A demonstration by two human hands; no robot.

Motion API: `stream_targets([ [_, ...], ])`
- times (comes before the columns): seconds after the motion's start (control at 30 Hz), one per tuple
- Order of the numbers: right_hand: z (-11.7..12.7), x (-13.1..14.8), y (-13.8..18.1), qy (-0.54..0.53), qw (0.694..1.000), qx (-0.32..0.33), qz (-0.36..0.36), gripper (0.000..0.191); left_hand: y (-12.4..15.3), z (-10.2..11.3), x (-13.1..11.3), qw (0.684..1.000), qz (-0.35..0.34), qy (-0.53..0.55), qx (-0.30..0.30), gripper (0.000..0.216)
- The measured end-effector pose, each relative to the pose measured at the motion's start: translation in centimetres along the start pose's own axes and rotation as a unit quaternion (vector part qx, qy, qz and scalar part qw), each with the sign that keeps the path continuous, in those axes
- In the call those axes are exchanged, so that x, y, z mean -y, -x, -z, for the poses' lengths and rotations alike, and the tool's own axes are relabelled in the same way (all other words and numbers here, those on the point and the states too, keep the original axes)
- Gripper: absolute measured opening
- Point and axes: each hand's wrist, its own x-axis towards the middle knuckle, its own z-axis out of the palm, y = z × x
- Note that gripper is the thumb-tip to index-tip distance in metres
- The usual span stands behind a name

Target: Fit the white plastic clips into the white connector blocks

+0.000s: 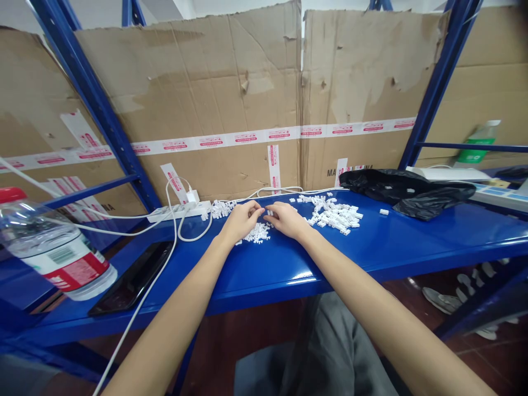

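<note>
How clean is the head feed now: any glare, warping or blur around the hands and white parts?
Head view: light even, shadows soft; a glare patch on the blue shelf below the hands; wide-angle bowing bends the blue uprights and stretches the water bottle at the left edge; left hand, right hand and white parts are sharp, single pieces too small to read.

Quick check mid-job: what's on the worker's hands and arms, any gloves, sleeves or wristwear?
No gloves: the left hand and right hand are bare. The left forearm and right forearm are uncovered to the frame edge, with no sleeve in view. No watch, bracelet or ring shows.
</note>
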Motion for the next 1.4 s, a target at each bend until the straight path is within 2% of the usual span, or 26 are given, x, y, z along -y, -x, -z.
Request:
stream_targets([
  [0.23, -0.7, -0.8, -0.3, -0.042, 0.999, -0.028, 0.016, 0.018, 0.0, 0.0, 0.0, 1.0, 0.003, 0.011, 0.008, 0.021],
  [0.47, -1.6, -1.1, -0.5, -0.076, 0.996, -0.031, 0.038, 0.027, 0.1, 0.1, 0.0, 1.0, 0.004, 0.022, 0.008, 0.024],
  [0.77, -1.6, -1.0, -0.4, -0.105, 0.99, -0.063, 0.07, 0.03, 0.0, 0.0, 0.1, 1.0, 0.001, 0.022, 0.013, 0.026],
  [1.1, -2.0, -1.3, -0.7, -0.117, 0.985, -0.095, 0.08, 0.012, -0.3, -0.4, 0.5, 0.997, -0.007, 0.07, -0.019, 0.025],
  [1.4, -1.3, -0.7, -0.6, -0.096, 0.99, -0.093, 0.05, 0.006, -0.6, -1.0, 0.7, 0.988, 0.02, 0.151, -0.033, 0.015],
])
